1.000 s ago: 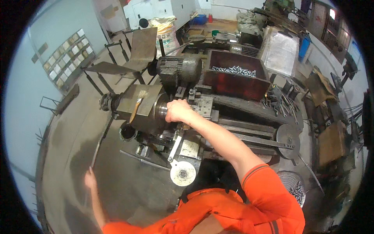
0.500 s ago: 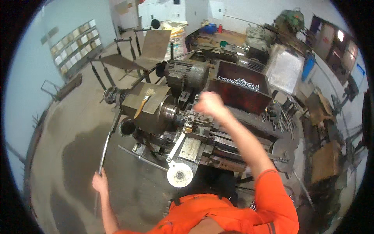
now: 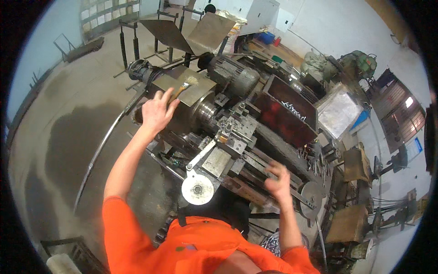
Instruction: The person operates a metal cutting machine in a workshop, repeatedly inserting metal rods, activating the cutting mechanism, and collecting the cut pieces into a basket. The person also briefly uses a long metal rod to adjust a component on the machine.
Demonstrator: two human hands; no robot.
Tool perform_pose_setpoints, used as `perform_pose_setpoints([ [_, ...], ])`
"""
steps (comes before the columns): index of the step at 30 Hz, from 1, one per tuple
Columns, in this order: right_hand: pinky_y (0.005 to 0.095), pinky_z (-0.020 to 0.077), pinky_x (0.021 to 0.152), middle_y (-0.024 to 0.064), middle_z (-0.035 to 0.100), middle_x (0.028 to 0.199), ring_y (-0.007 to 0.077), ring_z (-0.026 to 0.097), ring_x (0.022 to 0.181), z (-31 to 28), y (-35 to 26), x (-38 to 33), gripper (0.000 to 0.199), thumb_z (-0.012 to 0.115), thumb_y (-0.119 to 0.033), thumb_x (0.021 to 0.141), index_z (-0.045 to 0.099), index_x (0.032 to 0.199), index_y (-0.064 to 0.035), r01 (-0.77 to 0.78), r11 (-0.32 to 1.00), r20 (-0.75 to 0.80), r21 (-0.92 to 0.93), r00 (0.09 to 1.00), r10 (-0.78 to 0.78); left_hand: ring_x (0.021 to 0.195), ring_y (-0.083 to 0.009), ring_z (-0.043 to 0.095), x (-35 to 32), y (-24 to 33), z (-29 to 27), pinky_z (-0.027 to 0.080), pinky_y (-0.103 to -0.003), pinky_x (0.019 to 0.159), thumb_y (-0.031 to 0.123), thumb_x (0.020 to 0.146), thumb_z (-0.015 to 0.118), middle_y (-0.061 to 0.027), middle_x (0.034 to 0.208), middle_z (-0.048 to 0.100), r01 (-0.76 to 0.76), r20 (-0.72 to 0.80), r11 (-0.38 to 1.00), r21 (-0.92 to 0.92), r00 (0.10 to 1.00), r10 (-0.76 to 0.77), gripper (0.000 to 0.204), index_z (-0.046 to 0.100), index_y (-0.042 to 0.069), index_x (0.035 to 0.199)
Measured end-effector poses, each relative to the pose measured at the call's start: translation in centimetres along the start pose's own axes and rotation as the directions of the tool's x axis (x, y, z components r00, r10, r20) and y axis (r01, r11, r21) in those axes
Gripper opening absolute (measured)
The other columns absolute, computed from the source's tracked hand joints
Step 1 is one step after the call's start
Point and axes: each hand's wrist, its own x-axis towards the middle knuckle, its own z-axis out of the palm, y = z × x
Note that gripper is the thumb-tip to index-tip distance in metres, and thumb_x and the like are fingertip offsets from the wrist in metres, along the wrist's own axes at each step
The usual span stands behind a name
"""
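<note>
My left hand [image 3: 157,111] is over the headstock of a small lathe, its fingers apart around the handle end of a paintbrush [image 3: 181,89]. The brush lies on the metal headstock cover [image 3: 200,91], bristles pointing away from me; whether my fingers touch the handle is hard to see. My right hand [image 3: 278,180] hovers above the right end of the lathe bed [image 3: 260,162], its half-bent fingers blurred. Between my hands are the chuck [image 3: 206,112], the tool post [image 3: 226,130] and a lever arm [image 3: 200,154] joined to a pale round disc [image 3: 197,189].
Behind the bed stands a dark red metal box [image 3: 287,114] with shiny metal parts in it. A long metal bar [image 3: 104,148] slopes down at the left. Hand tools [image 3: 319,164] lie at the right, near a round plate [image 3: 311,199]. A motor [image 3: 232,75] sits behind the chuck.
My left hand has let go of the long bar and moved up to the brush. My right hand has drawn back from the tool post towards the lower right. The view has turned.
</note>
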Motion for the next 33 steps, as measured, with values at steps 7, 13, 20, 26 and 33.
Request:
perform_pose_setpoints([
  [7, 0.0289, 0.0442, 0.083, 0.0161, 0.065, 0.093, 0.0262, 0.062, 0.089, -1.4, 1.0, -10.9, 0.036, 0.056, -0.007, 0.056, 0.065, 0.090, 0.0012, -0.569, 0.812, 0.083, 0.132, 0.822, 0.563, 0.065, -0.0331, 0.059, -2.9, 4.2, 2.0, 0.046, -0.037, 0.055, 0.008, 0.082, 0.056, -0.0181, 0.073, 0.059, -0.152, -0.099, 0.855, -0.496, 0.988, 0.119, 0.018, 0.059, 0.001, 0.098],
  [13, 0.0276, 0.0450, 0.080, 0.0143, 0.065, 0.089, 0.0220, 0.062, 0.085, -3.0, -1.2, -9.7, 0.035, 0.054, -0.006, 0.057, 0.065, 0.089, 0.0027, -0.550, 0.829, 0.083, 0.100, 0.835, 0.544, 0.069, -0.0350, 0.060, -5.8, 8.6, 5.4, 0.047, -0.040, 0.059, 0.008, 0.080, 0.058, -0.0200, 0.078, 0.061, -0.083, 0.050, 0.791, -0.606, 0.989, 0.142, 0.018, 0.059, -0.001, 0.095],
  [20, 0.0271, 0.0453, 0.079, 0.0132, 0.065, 0.082, 0.0199, 0.062, 0.081, -2.5, -2.1, -9.5, 0.037, 0.050, -0.005, 0.054, 0.065, 0.087, 0.0032, -0.479, 0.874, 0.073, 0.086, 0.878, 0.474, 0.066, -0.0361, 0.060, -5.2, 7.7, 5.5, 0.047, -0.042, 0.059, 0.010, 0.081, 0.056, -0.0206, 0.071, 0.060, 0.018, 0.272, 0.885, -0.465, 0.954, 0.124, 0.015, 0.062, 0.000, 0.089],
  [26, 0.0282, 0.0458, 0.079, 0.0148, 0.065, 0.086, 0.0237, 0.063, 0.083, -3.2, -2.0, -9.2, 0.034, 0.054, -0.005, 0.057, 0.066, 0.089, 0.0011, -0.532, 0.845, 0.032, 0.055, 0.847, 0.531, 0.073, -0.0359, 0.061, -4.6, 9.0, 6.3, 0.049, -0.039, 0.068, 0.015, 0.082, 0.055, -0.0211, 0.078, 0.062, 0.258, 0.238, 0.732, -0.630, 0.962, -0.134, 0.019, 0.064, 0.000, 0.090],
  [33, 0.0281, 0.0459, 0.079, 0.0143, 0.066, 0.086, 0.0214, 0.063, 0.083, -3.8, -1.5, -10.8, 0.036, 0.054, -0.007, 0.057, 0.066, 0.090, 0.0004, -0.561, 0.827, 0.040, 0.050, 0.828, 0.559, 0.039, -0.0100, 0.048, -3.4, 7.9, 3.7, 0.032, -0.023, 0.032, 0.020, 0.089, 0.052, -0.0032, 0.052, 0.050, 0.650, 0.614, 0.138, -0.747, 0.755, -0.230, 0.028, 0.058, -0.004, 0.104],
])
